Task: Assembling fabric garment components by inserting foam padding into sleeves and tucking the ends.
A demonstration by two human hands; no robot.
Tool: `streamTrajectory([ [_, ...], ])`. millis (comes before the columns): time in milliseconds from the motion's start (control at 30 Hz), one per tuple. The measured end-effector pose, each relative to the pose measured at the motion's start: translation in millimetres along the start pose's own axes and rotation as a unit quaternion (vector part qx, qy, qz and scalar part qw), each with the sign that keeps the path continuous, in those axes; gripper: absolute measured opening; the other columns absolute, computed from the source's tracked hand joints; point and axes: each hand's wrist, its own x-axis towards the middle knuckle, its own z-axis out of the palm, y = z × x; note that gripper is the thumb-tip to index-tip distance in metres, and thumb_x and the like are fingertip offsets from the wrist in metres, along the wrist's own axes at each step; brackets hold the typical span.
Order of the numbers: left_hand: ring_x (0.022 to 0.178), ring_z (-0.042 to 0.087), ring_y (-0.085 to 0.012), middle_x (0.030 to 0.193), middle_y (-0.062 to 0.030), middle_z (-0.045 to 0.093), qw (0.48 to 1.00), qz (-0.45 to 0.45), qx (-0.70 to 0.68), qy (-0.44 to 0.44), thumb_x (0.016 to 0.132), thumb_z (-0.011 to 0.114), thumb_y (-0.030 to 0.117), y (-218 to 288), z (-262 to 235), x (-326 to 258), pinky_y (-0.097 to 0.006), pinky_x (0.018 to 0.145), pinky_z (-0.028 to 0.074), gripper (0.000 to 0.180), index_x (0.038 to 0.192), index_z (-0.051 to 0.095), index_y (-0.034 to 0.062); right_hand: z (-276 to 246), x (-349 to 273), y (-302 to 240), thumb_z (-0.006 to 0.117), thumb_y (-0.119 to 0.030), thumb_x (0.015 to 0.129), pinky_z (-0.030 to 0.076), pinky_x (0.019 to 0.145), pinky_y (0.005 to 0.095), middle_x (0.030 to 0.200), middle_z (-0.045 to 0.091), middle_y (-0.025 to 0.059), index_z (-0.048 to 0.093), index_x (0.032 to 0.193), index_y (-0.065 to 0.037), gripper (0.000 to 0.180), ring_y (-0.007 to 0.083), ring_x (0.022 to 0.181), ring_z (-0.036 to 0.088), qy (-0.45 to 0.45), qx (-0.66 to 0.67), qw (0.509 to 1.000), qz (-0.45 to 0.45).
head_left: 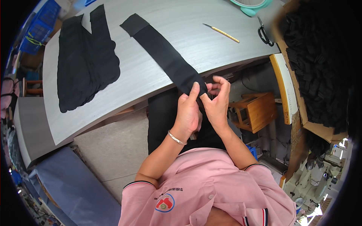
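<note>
A long black fabric strip (160, 51) runs from the middle of the grey table down over its near edge, with a duller square patch at its far end. Both of my hands grip its near end just off the edge. My left hand (187, 109) pinches the cloth with the thumb on top; its other fingers are hidden beneath. Beside it, my right hand (217, 101) presses thumb and finger on the strip's tip, with the remaining fingers curled above. To the left lies a fanned pile of similar black strips (85, 64) with rounded near ends.
On the table (132, 79) lie a thin yellow-handled tool (225, 34) and black-handled scissors (265, 35); a teal-rimmed round object (250, 7) stands at the far edge. A cardboard box (316, 128) of black pieces is at the right. A wooden stool (260, 111) stands below the table.
</note>
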Motion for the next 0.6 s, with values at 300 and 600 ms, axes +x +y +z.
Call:
streamTrajectory([
  [300,0.095,0.062,-0.0110,0.106,-0.0054,0.068,0.998,-0.003,0.055,-0.012,0.098,0.065,0.034,-13.3,-19.1,0.9,-0.027,0.085,0.048,0.035,0.111,0.065,0.0019,7.2,13.9,16.0,0.070,-0.010,0.076,0.049,0.061,0.0375,0.068,0.060,0.0141,0.064,0.088,-0.002,0.015,0.0305,0.060,0.058,-0.085,-0.114,0.987,0.078],
  [600,0.096,0.067,-0.0183,0.107,-0.0113,0.069,0.999,-0.020,-0.031,-0.029,0.100,0.060,0.035,16.1,5.1,14.0,-0.033,0.087,0.055,0.036,0.117,0.061,0.0022,-2.2,20.7,-13.1,0.066,-0.006,0.080,0.052,0.081,0.0370,0.111,0.062,0.0150,0.059,0.121,-0.001,0.042,0.0272,0.090,0.064,-0.084,-0.036,0.996,-0.021],
])
